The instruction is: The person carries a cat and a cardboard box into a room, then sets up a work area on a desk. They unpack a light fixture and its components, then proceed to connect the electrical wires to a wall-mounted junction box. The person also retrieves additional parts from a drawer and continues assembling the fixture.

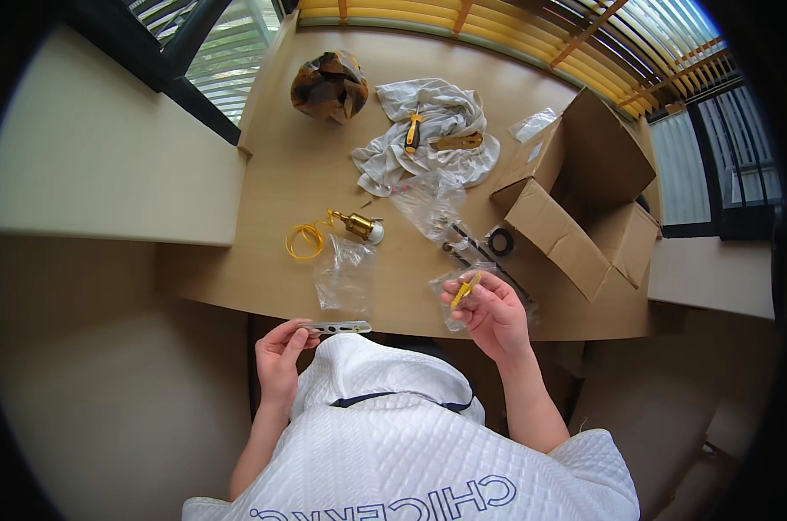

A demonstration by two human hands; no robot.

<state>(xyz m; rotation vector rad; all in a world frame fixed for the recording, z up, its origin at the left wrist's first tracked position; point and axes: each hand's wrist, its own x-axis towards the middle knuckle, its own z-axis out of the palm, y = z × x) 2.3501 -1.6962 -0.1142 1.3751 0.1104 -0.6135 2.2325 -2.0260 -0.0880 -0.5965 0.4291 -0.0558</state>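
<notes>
Pinched at its left end, a flat metal bracket with holes (339, 327) lies level in my left hand (279, 358), near the table's front edge. My right hand (497, 319) is raised over the front of the table, its thumb and fingers closed on a yellow plastic wall plug (464, 292). Behind and below that hand is a small clear plastic bag (450, 319). A brass lamp holder (356, 226) with a white end and a coiled yellow cord (304, 244) rests on the table. Just in front of it is an empty-looking clear bag (345, 276).
An open cardboard box (554, 227) stands at the right. Beside it lie a black ring (501, 241), thin dark rods (471, 241) and a crumpled clear bag (428, 204). Farther back, a grey cloth (393, 100) carries a yellow-black screwdriver (413, 135). A brown patterned globe-like object (330, 87) sits back left.
</notes>
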